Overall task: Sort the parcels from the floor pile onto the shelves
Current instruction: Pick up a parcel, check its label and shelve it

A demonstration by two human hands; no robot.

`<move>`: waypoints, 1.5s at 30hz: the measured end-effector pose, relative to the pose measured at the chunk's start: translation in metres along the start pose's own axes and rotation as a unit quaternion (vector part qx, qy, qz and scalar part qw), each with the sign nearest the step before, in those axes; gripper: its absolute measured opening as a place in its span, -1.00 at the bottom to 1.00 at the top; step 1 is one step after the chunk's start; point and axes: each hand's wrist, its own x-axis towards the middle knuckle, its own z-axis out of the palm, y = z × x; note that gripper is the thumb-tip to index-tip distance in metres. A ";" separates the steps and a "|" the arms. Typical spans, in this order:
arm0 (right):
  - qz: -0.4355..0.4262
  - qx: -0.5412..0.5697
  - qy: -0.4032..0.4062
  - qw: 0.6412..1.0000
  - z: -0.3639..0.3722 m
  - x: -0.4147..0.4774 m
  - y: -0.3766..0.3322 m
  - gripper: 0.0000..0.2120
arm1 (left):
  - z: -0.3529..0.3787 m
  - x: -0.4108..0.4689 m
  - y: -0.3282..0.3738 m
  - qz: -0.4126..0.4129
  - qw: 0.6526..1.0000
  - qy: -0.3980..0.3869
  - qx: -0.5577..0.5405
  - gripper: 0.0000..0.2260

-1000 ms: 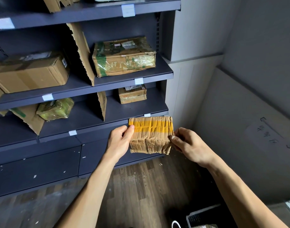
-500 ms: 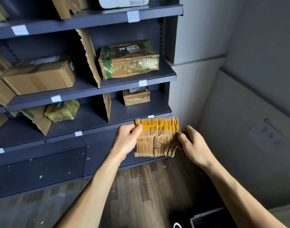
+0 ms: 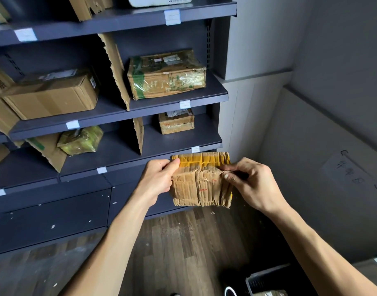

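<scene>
Head camera: the left hand (image 3: 159, 180) grips the left edge of a crumpled brown cardboard parcel (image 3: 201, 182) banded with yellow tape, thumb across its front. The right hand (image 3: 252, 184) pinches its right edge. The parcel is held in the air just before the dark grey metal shelves (image 3: 179, 144).

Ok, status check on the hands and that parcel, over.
Left hand and right hand both grip crumpled parcel. Held before lower shelf, not placed. Small box sits there.

Dark blue-grey metal shelving (image 3: 153, 108) stood along the back, its closed base panels (image 3: 55, 210) flecked with white. To its right rose a pale grey wall (image 3: 258, 39), then a slanted grey board (image 3: 307, 129) bearing handwriting. The floor (image 3: 183, 242) was dusty dark wood planking.
</scene>
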 end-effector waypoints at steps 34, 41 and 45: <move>0.061 0.131 -0.061 0.988 -0.012 0.008 -0.014 -0.91 | -0.014 -0.020 -0.004 0.326 0.932 -0.027 0.157 -0.86; 0.039 0.146 -0.060 0.987 -0.015 0.021 -0.022 -0.91 | -0.021 -0.013 0.008 0.312 0.936 -0.070 0.146 -0.81; 0.027 0.128 -0.051 0.990 -0.012 0.023 -0.018 -0.91 | -0.024 -0.010 0.007 0.290 0.944 -0.078 0.138 -0.55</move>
